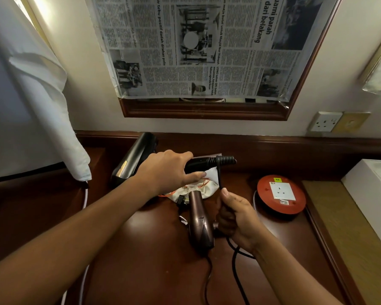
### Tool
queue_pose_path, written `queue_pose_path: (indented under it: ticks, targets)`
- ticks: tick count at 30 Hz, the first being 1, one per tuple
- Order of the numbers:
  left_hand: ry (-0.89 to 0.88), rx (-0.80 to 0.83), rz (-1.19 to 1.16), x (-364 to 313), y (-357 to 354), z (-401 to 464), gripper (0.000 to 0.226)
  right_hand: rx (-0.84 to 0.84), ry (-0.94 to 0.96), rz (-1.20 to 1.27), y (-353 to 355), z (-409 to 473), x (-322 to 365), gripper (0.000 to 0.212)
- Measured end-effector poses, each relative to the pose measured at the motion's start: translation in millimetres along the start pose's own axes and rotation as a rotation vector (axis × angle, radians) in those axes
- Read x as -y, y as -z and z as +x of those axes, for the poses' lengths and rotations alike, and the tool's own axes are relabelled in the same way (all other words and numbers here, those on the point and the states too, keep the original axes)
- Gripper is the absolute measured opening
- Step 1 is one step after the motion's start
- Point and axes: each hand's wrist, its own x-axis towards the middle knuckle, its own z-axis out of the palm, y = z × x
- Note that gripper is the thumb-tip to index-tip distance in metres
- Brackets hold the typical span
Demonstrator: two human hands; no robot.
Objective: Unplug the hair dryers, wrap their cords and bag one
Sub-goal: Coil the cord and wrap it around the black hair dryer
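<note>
My left hand (167, 170) grips the handle of a black hair dryer (132, 159), whose body lies toward the back left of the dark wooden desk. Its ribbed cord sleeve (226, 160) sticks out to the right of my fist. My right hand (233, 216) is closed on the black cord (219, 177), which runs up taut to that sleeve and trails down off the desk front. A bronze-brown hair dryer (199, 223) lies between my hands, its nozzle end inside a cream drawstring bag (198, 190) with an orange cord. A black plug (182, 199) lies beside the bag.
A red round extension reel (280, 193) with a white socket sits to the right. A white box (374, 194) stands at the far right. A wall socket (324, 121) is above the desk, beside a newspaper-covered mirror (205, 49). White cloth (42, 102) hangs at left.
</note>
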Motion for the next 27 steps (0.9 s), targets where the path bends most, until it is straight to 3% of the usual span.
queue_pose_path:
  ticks: [11,19,24,27]
  targets:
    - [-0.025,0.013,-0.123,-2,9,-2,0.043,0.206,0.061,0.005,10,2,4,0.018]
    - [-0.111,0.057,-0.192,-10,17,-7,0.056,-0.016,0.319,-0.524,11,14,18,0.031]
    - [-0.150,0.129,-0.197,-10,19,-9,0.047,-0.057,0.255,-0.572,18,24,22,0.046]
    - [-0.154,0.179,-0.177,-8,19,-10,0.045,-0.040,0.219,-0.624,22,30,33,0.036]
